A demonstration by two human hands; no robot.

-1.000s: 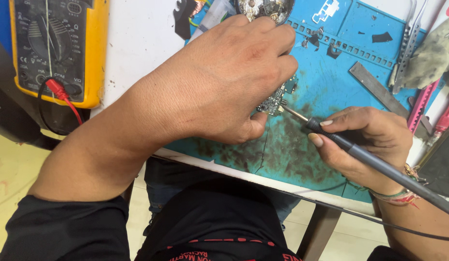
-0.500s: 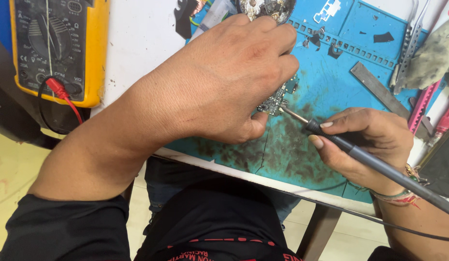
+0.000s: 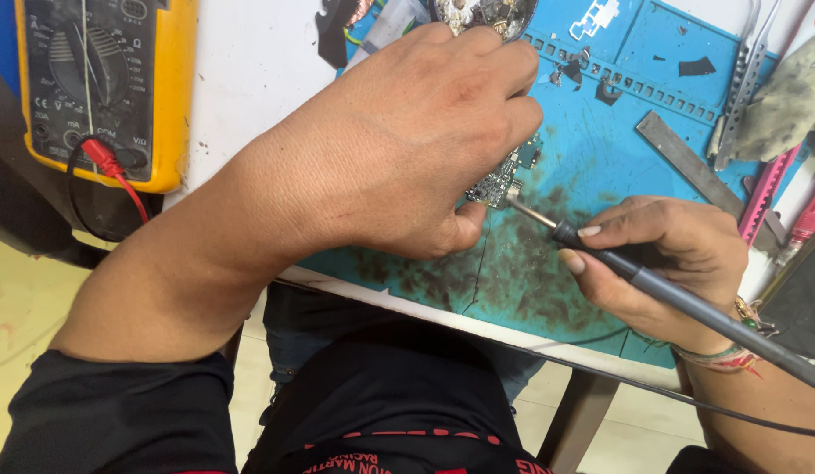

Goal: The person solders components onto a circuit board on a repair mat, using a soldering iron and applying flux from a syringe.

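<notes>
While the left hand (image 3: 416, 149) lies curled over the small green circuit board (image 3: 504, 180), its fingers closed down on the board and the thumb pressed against the near edge, the right hand (image 3: 666, 263) holds the slim grey soldering iron (image 3: 653, 285) in a pen grip, thumb and forefinger shut tight on the black collar just behind the metal tip. The board sits on the stained blue silicone work mat (image 3: 600, 149) near the front edge of the white desk (image 3: 249, 79), and most of it is hidden beneath the left hand, so its outline can only be guessed at.

To do this well, I would judge that the board must be pinned flat and kept from sliding, the right wrist rested on the mat for steadiness, and the tip laid lightly on one joint only, briefly, clear of the left thumb that sits just beside it.

The iron's long axis runs diagonally, from lower right, where its grey handle and cable leave the picture, up to the left; the tip points up-left and touches, or very nearly touches, the board's lower right corner. A yellow multimeter (image 3: 109, 88) with a red lead lies well apart at the far left, and a flat metal ruler (image 3: 688, 162) lies to the right.
</notes>
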